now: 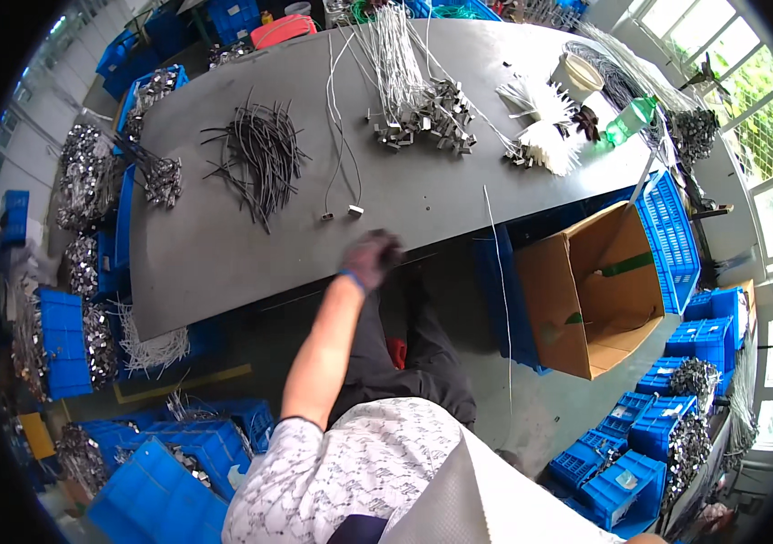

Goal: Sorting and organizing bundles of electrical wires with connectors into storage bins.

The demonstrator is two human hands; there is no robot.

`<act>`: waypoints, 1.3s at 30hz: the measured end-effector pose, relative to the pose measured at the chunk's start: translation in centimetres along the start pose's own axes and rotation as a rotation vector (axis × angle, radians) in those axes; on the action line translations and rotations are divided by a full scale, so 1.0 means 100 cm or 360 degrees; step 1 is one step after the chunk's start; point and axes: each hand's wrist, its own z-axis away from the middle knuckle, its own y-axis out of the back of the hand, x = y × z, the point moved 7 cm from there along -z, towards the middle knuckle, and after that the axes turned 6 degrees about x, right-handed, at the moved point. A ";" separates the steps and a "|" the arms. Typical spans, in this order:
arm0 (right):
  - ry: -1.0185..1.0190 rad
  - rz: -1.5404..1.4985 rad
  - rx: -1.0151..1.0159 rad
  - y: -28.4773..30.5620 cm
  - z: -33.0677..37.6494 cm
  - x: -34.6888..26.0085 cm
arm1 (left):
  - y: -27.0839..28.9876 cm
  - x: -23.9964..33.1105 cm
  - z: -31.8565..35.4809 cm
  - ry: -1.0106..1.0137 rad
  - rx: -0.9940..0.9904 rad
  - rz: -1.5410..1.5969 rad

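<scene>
My left hand (373,257), in a dark glove with a blue cuff, hovers at the near edge of the grey table (223,263). Its fingers are smeared by motion, so their grip cannot be made out. Just beyond it lie two thin cables, one ending in a small white-topped connector (354,211) and the other in a dark small end (327,217). A loose pile of short black tubes (264,159) rests to the left. Farther back is a bundle of white cables (397,63) with metal clip-like ends (432,118). My right hand is out of view.
An open cardboard box (554,308) stands right of my legs, beside a blue crate (672,236). A green plastic bottle (631,120), a beige bowl (578,76) and white strips (540,104) sit at the table's right. Blue bins (164,494) surround me. One white cable (500,263) hangs off the edge.
</scene>
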 end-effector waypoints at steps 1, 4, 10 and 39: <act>-0.0020 -0.0208 0.0167 0.006 0.009 -0.009 | -0.049 -0.018 0.002 0.0592 0.0022 0.1282; 0.0077 -0.0270 0.0178 0.024 0.012 -0.046 | -0.172 -0.044 0.022 0.1671 -0.0040 0.1528; 0.0114 -0.0239 0.0203 0.032 -0.008 -0.057 | -0.224 0.044 0.027 0.1646 0.0451 0.1929; 0.1224 -0.0452 0.1145 0.229 -0.093 -0.178 | -0.017 0.047 -0.051 0.1043 0.0206 0.1480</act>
